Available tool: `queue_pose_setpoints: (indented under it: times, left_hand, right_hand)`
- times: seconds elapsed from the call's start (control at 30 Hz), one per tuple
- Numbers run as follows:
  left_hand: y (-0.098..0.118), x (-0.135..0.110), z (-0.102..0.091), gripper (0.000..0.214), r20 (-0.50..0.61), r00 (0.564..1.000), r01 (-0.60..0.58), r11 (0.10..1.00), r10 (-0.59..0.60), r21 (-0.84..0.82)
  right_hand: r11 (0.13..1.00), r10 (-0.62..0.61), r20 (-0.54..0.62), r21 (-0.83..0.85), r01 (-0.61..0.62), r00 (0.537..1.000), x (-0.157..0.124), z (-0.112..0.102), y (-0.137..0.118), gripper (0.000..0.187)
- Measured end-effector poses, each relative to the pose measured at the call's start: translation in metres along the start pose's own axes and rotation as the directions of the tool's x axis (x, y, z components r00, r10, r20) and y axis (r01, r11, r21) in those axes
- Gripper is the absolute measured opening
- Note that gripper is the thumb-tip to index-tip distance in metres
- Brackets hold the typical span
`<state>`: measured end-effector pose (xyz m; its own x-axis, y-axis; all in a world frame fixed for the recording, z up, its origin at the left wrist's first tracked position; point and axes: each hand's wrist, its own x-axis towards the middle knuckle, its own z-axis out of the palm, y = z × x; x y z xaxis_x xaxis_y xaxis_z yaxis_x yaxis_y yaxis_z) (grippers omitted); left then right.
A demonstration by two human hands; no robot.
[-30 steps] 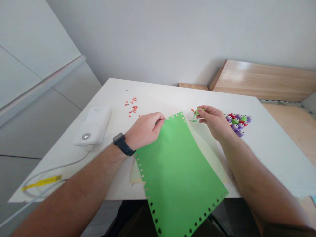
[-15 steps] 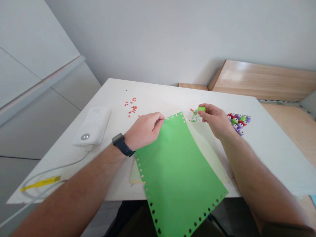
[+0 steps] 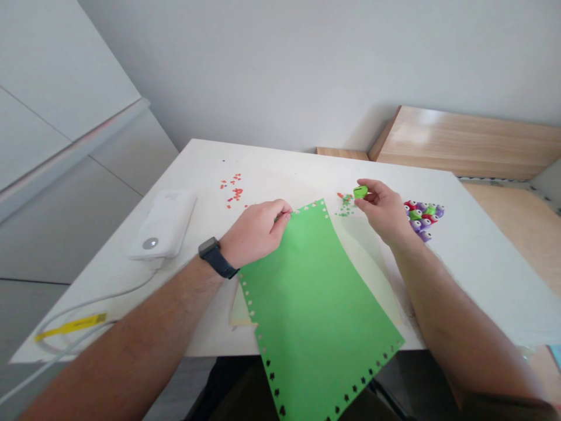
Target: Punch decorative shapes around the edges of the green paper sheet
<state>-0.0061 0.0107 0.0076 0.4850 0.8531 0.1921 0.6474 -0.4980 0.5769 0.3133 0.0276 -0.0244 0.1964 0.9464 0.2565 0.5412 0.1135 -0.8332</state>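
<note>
Green craft punch [image 3: 360, 192] pinched by half-open right hand [image 3: 382, 210].

A white wall [image 3: 280, 64] rises behind the surface [image 3: 280, 169]. Light wooden boards [image 3: 464, 140] lie to the right; pale grey panels [image 3: 52, 175] fill the left.

The left hand [image 3: 256, 231] pinches the top edge of a green paper sheet [image 3: 315, 304], its border punched with small holes, between the fingers [image 3: 283, 217]. The right hand [image 3: 383, 211] holds a small green craft punch [image 3: 360, 192]. Green and red paper bits [image 3: 345, 204] lie on the bench [image 3: 307, 169] just beside the right fingers, with purple, red and green craft punches [image 3: 423, 221] to their right. Red paper specks [image 3: 232, 190] lie beyond the left fingers.
</note>
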Motion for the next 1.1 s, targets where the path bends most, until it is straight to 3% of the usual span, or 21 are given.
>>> queue_pose_setpoints:
  times: [0.13,0.27,0.5,0.6,0.73,0.9,1.0,1.1]
  left_hand:
    - [0.0,0.0,0.0,0.023,0.001,1.0,0.005,1.0,-0.005,0.0]
    - [0.0,0.0,0.001,0.023,0.002,1.0,-0.002,1.0,0.002,0.004]
    - [-0.001,-0.001,0.0,0.022,-0.005,1.0,-0.003,1.0,0.004,0.014]
    - [-0.002,-0.001,0.001,0.023,-0.003,1.0,-0.006,1.0,0.006,0.024]
    - [-0.002,-0.001,0.001,0.023,-0.001,1.0,-0.006,1.0,0.006,0.019]
    - [-0.003,-0.001,0.001,0.022,0.002,1.0,-0.003,1.0,0.003,0.017]
    - [-0.004,0.0,0.001,0.022,0.001,1.0,0.0,1.0,0.0,0.016]
    - [-0.004,0.0,0.001,0.022,-0.005,1.0,0.003,1.0,-0.003,0.01]
  right_hand:
    - [1.0,0.003,-0.071,-0.014,-0.004,0.997,0.002,0.0,0.002,0.051]
    - [0.998,0.065,-0.016,-0.02,-0.065,0.998,0.0,0.002,0.003,0.049]
    - [0.977,0.149,0.018,0.148,-0.15,0.989,-0.002,0.003,-0.007,0.051]
    - [0.933,0.18,0.108,0.294,-0.205,0.978,-0.005,0.001,-0.02,0.047]
    - [0.814,0.175,0.28,0.498,-0.299,0.944,-0.011,0.001,-0.037,0.041]
    - [0.692,0.208,0.389,0.59,-0.416,0.898,-0.014,0.001,-0.044,0.038]
    - [0.695,0.206,0.417,0.574,-0.432,0.885,-0.016,0.0,-0.044,0.037]
    - [0.76,0.163,0.433,0.518,-0.393,0.887,-0.017,-0.001,-0.043,0.037]
